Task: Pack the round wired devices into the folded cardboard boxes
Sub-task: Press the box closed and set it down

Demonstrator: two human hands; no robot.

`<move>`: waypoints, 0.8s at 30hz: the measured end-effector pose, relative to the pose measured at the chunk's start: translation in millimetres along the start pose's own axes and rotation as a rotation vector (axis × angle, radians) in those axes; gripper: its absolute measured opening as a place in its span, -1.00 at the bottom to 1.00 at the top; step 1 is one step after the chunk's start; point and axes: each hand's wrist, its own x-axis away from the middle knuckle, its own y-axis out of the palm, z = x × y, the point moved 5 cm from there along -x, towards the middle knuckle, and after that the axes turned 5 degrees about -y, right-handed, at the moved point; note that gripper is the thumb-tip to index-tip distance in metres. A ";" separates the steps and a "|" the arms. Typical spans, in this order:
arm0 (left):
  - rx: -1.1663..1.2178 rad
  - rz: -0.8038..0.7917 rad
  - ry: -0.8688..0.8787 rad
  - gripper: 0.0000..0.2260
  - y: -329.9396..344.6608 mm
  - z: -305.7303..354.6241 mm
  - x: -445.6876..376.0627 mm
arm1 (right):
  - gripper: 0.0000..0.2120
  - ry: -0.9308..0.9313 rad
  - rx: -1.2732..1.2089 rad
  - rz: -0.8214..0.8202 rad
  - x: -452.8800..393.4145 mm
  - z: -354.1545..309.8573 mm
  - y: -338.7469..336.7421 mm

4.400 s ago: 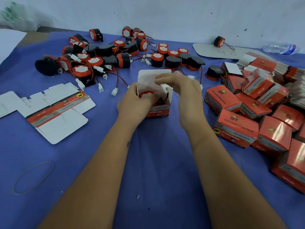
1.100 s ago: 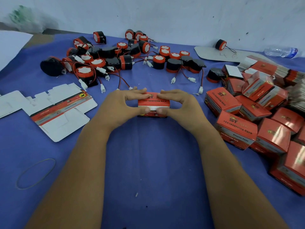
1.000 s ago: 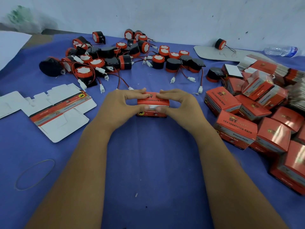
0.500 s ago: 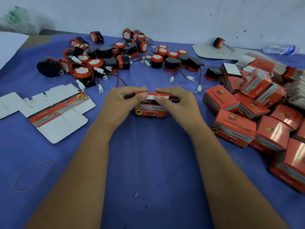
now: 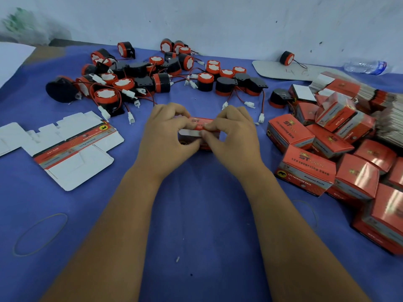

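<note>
With both hands on the one red box in the middle of the surface, I judge the step in hand to be closing it: the white tuck flap is not yet seated. My left hand curls round the box's left end, thumb on the flap; my right hand pinches the lid edge from the right with its fingers bent. I cannot see inside, so whether a device is in there I can't confirm. Next, I'd say, the flap needs pushing down into the slot while the left hand steadies the body, then the box goes to the packed boxes stacked at the right. Loose round devices lie in a tangle beyond the hands, wires and white plugs trailing near; one could snag. A flat unfolded carton waits at the left, a rubber band nearer me.
</note>
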 end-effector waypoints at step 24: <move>0.467 -0.021 -0.342 -0.66 -2.3 -22.9 -1.1 | -0.91 0.250 -0.235 -0.039 3.4 10.4 1.0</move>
